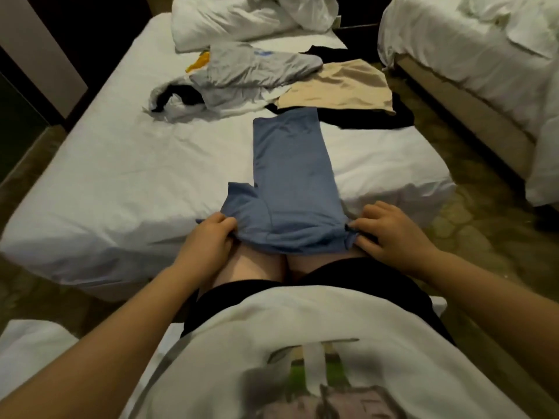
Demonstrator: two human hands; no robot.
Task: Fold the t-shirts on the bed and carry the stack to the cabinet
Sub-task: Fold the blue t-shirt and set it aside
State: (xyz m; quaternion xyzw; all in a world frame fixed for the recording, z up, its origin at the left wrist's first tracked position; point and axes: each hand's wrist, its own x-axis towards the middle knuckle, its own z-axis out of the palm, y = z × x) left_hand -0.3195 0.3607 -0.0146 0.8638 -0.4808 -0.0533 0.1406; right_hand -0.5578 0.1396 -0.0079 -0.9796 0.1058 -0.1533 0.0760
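A blue t-shirt (290, 176) lies folded lengthwise into a long strip on the white bed (121, 176), its near end hanging over the bed's edge onto my knees. My left hand (208, 234) pinches its near left corner by the sleeve. My right hand (390, 234) pinches the near right corner. Farther up the bed lie a crumpled grey t-shirt (254, 68), a beige garment (338, 86) spread flat, a black garment (372, 119) under it, and a white and black one (178, 101).
A heap of white bedding (248, 19) sits at the head of the bed. A second bed (472, 55) stands to the right across a narrow strip of patterned floor (472, 225). A yellow item (199, 62) peeks out by the grey shirt.
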